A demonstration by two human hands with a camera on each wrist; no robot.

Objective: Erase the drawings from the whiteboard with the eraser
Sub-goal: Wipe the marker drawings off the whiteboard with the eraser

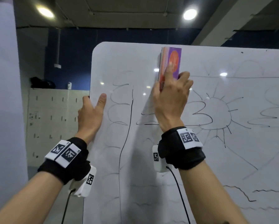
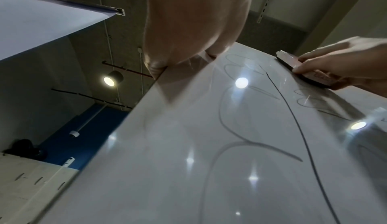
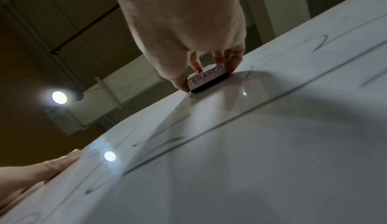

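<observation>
A white whiteboard stands upright before me, covered in black line drawings: a sun, loops and a long vertical line. My right hand grips a purple and orange eraser and presses its dark felt flat against the board near the top edge. In the right wrist view the eraser shows the word ERASER between thumb and fingers. My left hand holds the board's left edge, thumb on the front and fingers behind. The left wrist view shows that left hand pinching the edge.
A cream pegboard panel stands behind the board at the left, with dark objects on top. A pale wall is close on the far left. Ceiling lamps shine above.
</observation>
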